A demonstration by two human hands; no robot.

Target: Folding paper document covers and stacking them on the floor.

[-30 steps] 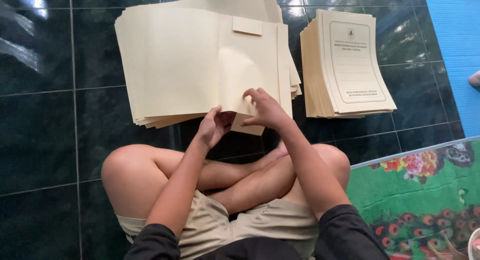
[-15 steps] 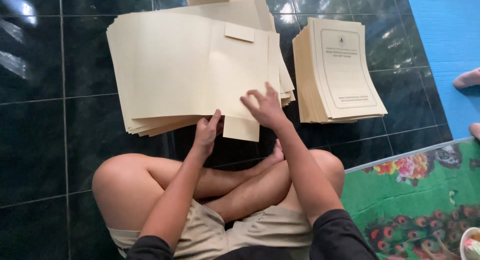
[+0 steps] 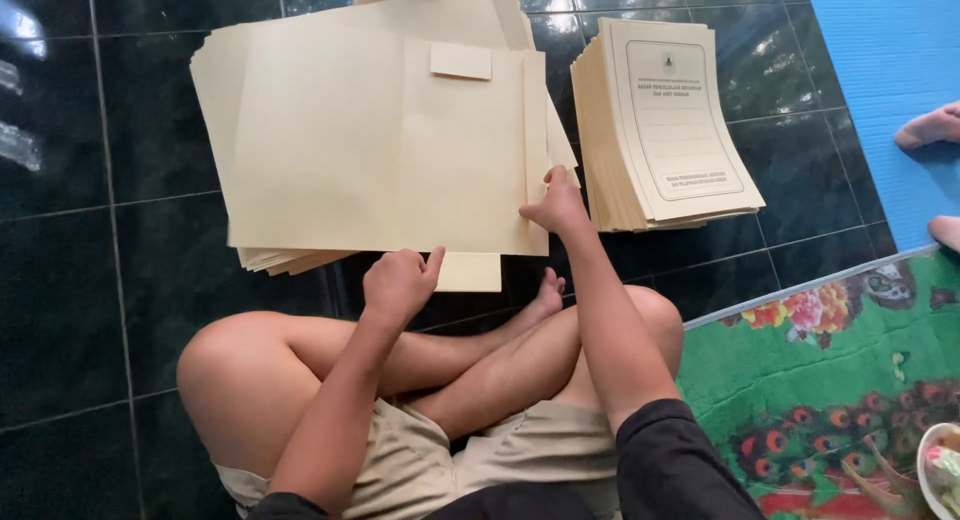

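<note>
Cream unfolded folder (image 3: 380,150) atop a stack on dark floor tiles (image 3: 90,280), right hand (image 3: 556,206) pinching its right edge, left hand (image 3: 398,282) loosely curled at its lower edge flap, printed folder pile (image 3: 675,120) just beside.

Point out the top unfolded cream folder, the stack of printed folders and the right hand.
unfolded cream folder (image 3: 340,150), head view, bare left panel.
stack of printed folders (image 3: 672,120), head view, top cover.
right hand (image 3: 555,208), head view, back of hand.

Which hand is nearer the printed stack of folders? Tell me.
Right. The right hand grips the top unfolded folder's right edge, beside the printed stack; the left hand sits farther away, at its bottom edge.
</note>
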